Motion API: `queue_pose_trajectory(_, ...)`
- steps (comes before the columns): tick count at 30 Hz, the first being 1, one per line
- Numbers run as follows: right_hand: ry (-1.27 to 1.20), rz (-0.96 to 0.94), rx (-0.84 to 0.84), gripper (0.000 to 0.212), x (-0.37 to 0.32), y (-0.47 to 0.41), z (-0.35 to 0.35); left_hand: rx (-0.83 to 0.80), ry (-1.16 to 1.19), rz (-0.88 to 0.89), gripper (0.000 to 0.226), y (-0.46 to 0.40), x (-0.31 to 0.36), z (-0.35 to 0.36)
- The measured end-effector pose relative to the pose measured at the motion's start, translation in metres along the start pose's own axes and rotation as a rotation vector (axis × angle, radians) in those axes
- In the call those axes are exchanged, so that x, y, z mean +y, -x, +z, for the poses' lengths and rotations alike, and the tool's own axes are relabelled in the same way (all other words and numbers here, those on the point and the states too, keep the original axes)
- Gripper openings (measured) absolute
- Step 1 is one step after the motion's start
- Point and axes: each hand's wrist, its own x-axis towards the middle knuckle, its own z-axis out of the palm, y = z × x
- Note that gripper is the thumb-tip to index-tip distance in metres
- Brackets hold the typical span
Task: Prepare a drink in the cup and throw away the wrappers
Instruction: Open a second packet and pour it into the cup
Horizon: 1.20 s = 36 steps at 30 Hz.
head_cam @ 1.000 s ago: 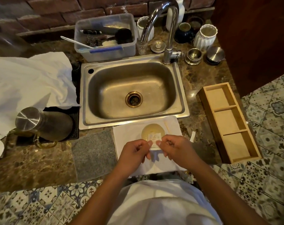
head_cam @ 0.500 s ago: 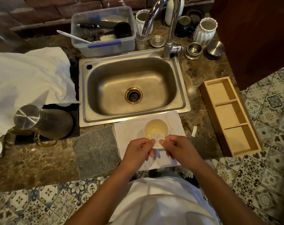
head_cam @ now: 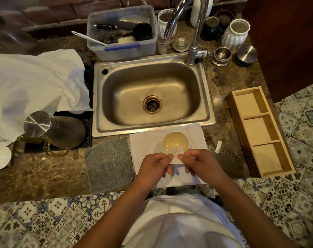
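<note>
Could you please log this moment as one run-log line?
hands: left, right pinch sachet | over cup | wrappers: not binned

Brown marble counter (head_cam: 44, 178) carries a steel sink (head_cam: 152, 97) with a chrome tap (head_cam: 193, 31). Red brick wall (head_cam: 62, 9) behind. Patterned floor tiles (head_cam: 299, 197). Dark wooden panel (head_cam: 286, 42) at right.

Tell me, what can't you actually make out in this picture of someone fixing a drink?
All in the head view:
- Packet: print too small to read; both hands' fingers cover its lower part.
- Cup: near rim hidden behind the packet.
- Faucet: top of its arch cut off by the upper edge.
- Under the white cloth: covered.
</note>
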Motion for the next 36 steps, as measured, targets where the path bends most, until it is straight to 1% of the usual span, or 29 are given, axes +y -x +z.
queue_pose_trajectory(13, -0.002, -0.009, -0.010, 0.035, 0.000, -0.004, 0.001, -0.037, 0.008, 0.000, 0.045, -0.003, -0.003, -0.006)
queue_pose_trajectory(36, -0.036, 0.004, -0.031, 0.038, -0.010, 0.000, 0.002, -0.048, 0.006, -0.004, 0.042, 0.001, 0.004, -0.009)
